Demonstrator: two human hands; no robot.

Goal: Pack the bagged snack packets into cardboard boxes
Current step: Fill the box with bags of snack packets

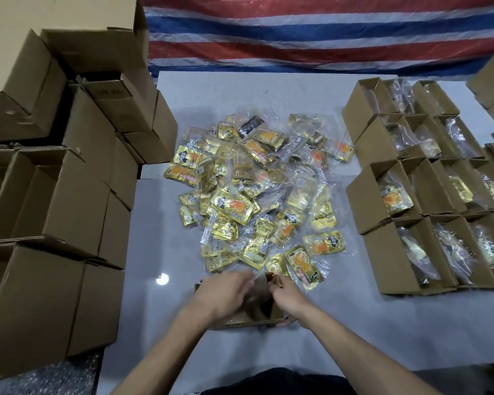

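A grey table (340,323) was spread under everything. Well to the left of the fingers, closed cardboard boxes (54,195) were stacked. Well to the right of them, open boxes (425,201) were lined up in rows, each already loaded with bagged packets.

Straight beyond the fingertips, a loose pile of bagged snack packets (257,195) was heaped, its near edge lying just past the fingers. Directly beneath the fingers a small open box (240,323) was set, its long axis running left to right across the body. No packet could be made out inside it.

The left hand (226,292) was held over the box's left half; its fingers were blurred, so it could not be told whether they were spread or closed. The right hand (290,297) was held over the right half, and the far flap (270,277) appeared to be pinched between its thumb and fingers.

The nearest bag (303,266) lay just beyond and slightly right of the right fingertips, its long axis slanted away to the left. It was judged that the right hand was the nearer one, and that a short reach forward would be called for once the flap was folded clear.
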